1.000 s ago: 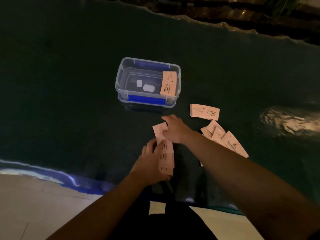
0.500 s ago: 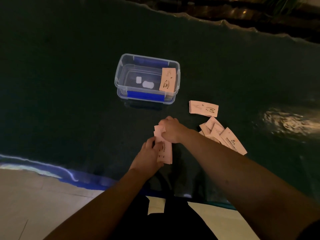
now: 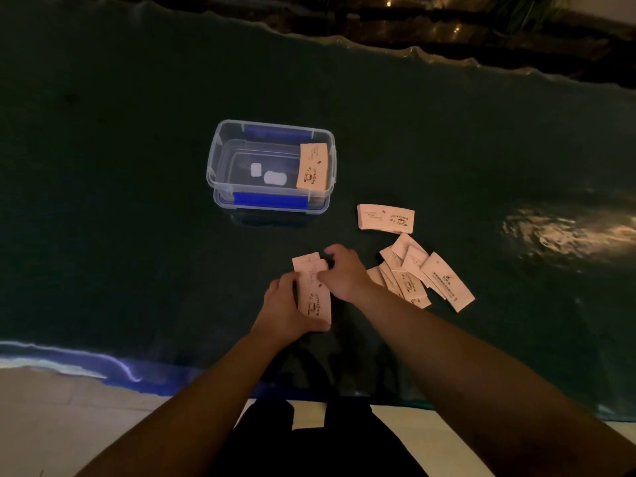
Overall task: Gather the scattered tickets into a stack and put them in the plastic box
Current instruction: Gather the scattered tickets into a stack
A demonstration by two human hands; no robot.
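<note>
My left hand (image 3: 288, 306) and right hand (image 3: 344, 271) pinch a small stack of tickets (image 3: 314, 290) near the mat's (image 3: 137, 201) front edge; squaring its edges first seems wise. Loose tickets (image 3: 423, 273) lie right; the plastic box (image 3: 220, 166) waits beyond.

A dark green cloth (image 3: 137, 201) covers most of the frame, its far edge wavy along the top. A bright glare patch (image 3: 568, 232) sits on it at the right. Along the lower left runs a blue border strip (image 3: 103, 364), with pale floor (image 3: 51, 425) below it. Dark trousers (image 3: 309, 442) fill the bottom centre. The upper right background is too dim to make out.
</note>
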